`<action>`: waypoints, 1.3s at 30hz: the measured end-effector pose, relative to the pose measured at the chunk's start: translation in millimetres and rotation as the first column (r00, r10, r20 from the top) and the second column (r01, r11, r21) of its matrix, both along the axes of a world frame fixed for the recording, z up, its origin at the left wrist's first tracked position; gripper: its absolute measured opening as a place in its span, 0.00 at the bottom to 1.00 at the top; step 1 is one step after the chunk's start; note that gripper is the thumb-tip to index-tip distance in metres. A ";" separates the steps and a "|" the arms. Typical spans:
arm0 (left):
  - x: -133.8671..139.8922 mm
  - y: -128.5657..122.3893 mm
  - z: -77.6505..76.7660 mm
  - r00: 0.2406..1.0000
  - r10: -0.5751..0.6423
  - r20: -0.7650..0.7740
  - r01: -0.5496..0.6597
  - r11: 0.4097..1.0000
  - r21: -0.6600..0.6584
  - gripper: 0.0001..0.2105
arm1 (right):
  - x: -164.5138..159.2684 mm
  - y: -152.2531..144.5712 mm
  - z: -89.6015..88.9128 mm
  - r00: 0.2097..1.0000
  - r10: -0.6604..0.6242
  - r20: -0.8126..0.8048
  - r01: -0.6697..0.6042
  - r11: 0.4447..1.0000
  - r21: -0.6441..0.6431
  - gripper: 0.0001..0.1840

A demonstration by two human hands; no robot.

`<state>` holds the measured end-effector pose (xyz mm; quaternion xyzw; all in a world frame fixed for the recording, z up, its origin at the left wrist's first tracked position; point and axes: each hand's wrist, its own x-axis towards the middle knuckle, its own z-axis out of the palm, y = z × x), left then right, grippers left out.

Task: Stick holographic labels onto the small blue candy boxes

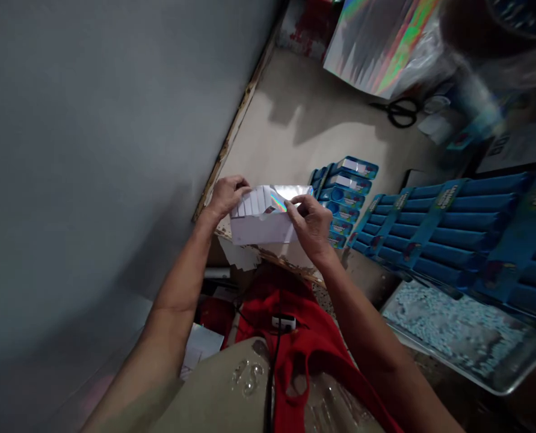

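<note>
A white box point(263, 231) stands near the table's front edge, with a row of small white packs point(251, 203) in its left part. A shiny rainbow-reflecting sheet or flap point(278, 201) shows at its right part; I cannot tell whether it belongs to the box. My left hand point(225, 197) grips the box's left end, fingers bent over the packs. My right hand point(313, 224) is closed at the box's right side, thumb and forefinger pinching the edge of the shiny flap. The fingertips partly hide that edge.
Blue packs point(342, 197) stand in rows just right of the box, and larger blue stacks point(448, 228) lie farther right. A tray of pale blue bits point(457, 325) sits below them. Black scissors point(402, 112) and holographic sheets point(376, 48) lie at the back. The wall point(114, 120) borders the left.
</note>
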<state>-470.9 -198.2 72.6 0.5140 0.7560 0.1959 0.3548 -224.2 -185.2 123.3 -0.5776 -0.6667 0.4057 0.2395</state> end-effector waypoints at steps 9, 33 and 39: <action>-15.1 2.1 -49.1 0.998 0.065 0.007 -0.064 0.997 -0.044 0.03 | 38.9 5.4 39.7 0.996 0.020 -0.086 -0.023 0.999 -0.036 0.14; 159.8 17.7 47.7 0.419 0.207 0.884 -0.183 0.973 -0.141 0.33 | 106.2 44.1 59.7 0.996 0.091 -0.018 -0.090 0.996 0.017 0.11; 159.6 33.4 49.6 0.523 0.300 0.798 -0.232 0.951 -0.206 0.22 | 103.9 49.0 50.4 0.999 -0.005 -0.033 0.004 0.999 -0.035 0.14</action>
